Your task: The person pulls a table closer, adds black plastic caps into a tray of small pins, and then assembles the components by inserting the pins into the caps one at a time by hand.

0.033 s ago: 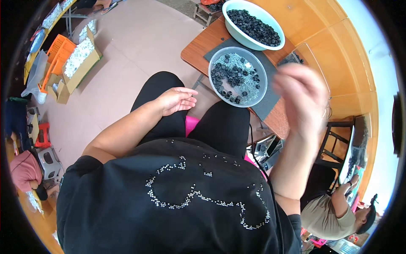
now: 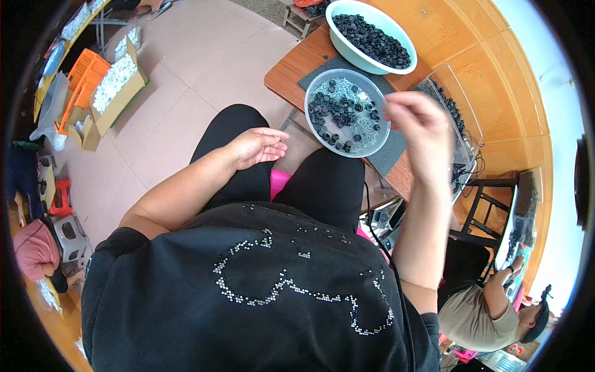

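Observation:
My left hand point(image 2: 259, 147) rests on my left thigh, fingers loosely stretched and nothing visible in it. Raised over the table, my right hand point(image 2: 423, 127) is beside the right rim of a clear round plastic tub point(image 2: 308, 127). Its fingers are bent together at the tips and slightly blurred; whatever they pinch, if anything, is hidden. Inside the tub lie small black round caps point(image 2: 343, 115) and a tangle of thin pale pins or wire pieces point(image 2: 365, 124). Behind it, a pale green basin point(image 2: 341, 53) is heaped with similar black parts.
The tub sits on a dark mat point(image 2: 393, 152) on a wooden table point(image 2: 288, 74). A clear-walled tray point(image 2: 455, 111) with black parts stands right of my hand. Boxes of white pieces point(image 2: 116, 84) and an orange crate point(image 2: 80, 87) are on the left floor. Another person point(image 2: 480, 319) sits at lower right.
My right hand has moved left, toward the tub, and is less blurred. More of the clear-walled tray shows behind it. My left hand has stayed on my thigh.

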